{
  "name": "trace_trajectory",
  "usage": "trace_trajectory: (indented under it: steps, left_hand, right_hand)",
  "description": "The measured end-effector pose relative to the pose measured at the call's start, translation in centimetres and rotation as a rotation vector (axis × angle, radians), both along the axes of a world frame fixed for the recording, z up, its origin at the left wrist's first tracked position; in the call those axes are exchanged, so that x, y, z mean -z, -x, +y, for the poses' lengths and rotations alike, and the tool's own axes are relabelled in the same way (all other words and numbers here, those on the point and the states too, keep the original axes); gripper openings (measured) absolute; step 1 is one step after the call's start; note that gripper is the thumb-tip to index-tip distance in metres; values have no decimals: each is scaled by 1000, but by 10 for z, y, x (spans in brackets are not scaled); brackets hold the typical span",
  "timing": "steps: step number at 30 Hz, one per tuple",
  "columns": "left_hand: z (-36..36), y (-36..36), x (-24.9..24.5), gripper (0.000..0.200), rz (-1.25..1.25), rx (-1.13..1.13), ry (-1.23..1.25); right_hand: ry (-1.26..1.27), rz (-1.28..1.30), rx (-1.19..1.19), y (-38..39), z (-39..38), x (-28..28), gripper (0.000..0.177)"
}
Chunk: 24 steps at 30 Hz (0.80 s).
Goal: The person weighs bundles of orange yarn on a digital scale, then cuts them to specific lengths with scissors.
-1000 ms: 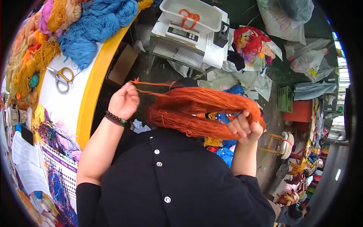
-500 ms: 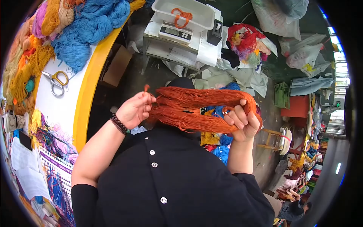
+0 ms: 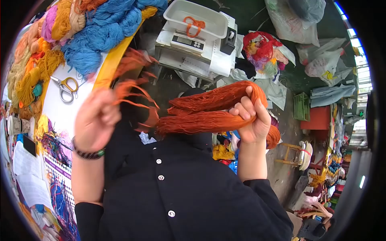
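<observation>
A rust-orange skein of yarn [image 3: 209,120] stretches in a long loop in front of my black shirt. My right hand [image 3: 255,118] is closed around its right end, thumb up, with the fingers passing through the loop. On the left, my left hand [image 3: 96,118], smeared by motion, is closed on loose orange yarn strands [image 3: 134,86]. These strands fly out from the fist, apart from the skein's left end. More orange yarn [image 3: 273,137] hangs below my right wrist.
A yellow-edged table [image 3: 107,74] on the left bears blue yarn [image 3: 96,36], scissors [image 3: 66,88] and a phone [image 3: 29,145]. Ahead, a scale [image 3: 187,43] carries a white tray [image 3: 217,20] with an orange strand. A person's sleeve [image 3: 311,229] shows at lower right.
My left hand has swung left and away from the skein, with orange strands trailing from it. The skein's left end now hangs free, while my right hand keeps its hold.
</observation>
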<state>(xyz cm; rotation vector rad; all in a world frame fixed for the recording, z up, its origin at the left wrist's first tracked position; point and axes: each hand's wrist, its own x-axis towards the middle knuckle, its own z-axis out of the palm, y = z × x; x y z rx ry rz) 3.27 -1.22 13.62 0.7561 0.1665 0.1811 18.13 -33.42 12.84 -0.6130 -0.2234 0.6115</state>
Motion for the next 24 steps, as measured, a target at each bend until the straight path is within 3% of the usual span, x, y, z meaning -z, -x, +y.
trace_trajectory:
  steps: [2, 4, 5, 6, 7, 11, 13, 14, 16, 18, 20, 22, 24]
  left_hand:
    - [13, 37, -12, 14, 45, -197, -264]
    - [19, 73, 10, 16, 311, -345, -581]
    - [16, 90, 30, 18, 464, -357, -747]
    - [7, 103, 49, 20, 598, -331, -716]
    - [-1, 118, 62, 21, 739, -208, -840]
    - [-21, 187, 157, 21, 736, -247, -1517]
    - [-25, 219, 178, 25, 993, -301, -1202]
    - [-19, 250, 211, 30, 1102, -338, -1089]
    - [-3, 358, 333, 32, 932, -352, -1651]
    - [-9, 395, 337, 29, 1477, 242, -1484]
    - [-13, 421, 342, 26, 1657, 709, -1357]
    - [-7, 415, 327, 24, 1668, 884, -1333]
    - [4, 385, 308, 24, 1582, 746, -1440]
  right_hand:
    - [-30, 25, 16, -8, 14, -2, 36]
    - [-86, 21, 8, -16, 34, -6, 36]
    - [-60, 31, 32, -17, 47, -13, 37]
    - [-32, 40, 57, -18, 59, -18, 37]
    - [-58, 42, 32, -23, 68, -15, 33]
    - [-30, 55, -28, -31, 95, -14, 34]
    - [-36, 66, -87, -30, 104, -11, 37]
    - [-37, 69, -108, -29, 107, -10, 37]
    - [-12, 40, -125, -25, 116, -8, 36]
    - [3, 75, -146, -19, 122, -8, 33]
    - [17, 68, -188, -13, 126, -6, 35]
    - [100, 93, -214, -4, 125, -7, 37]
    - [149, 118, -278, 8, 127, -2, 43]
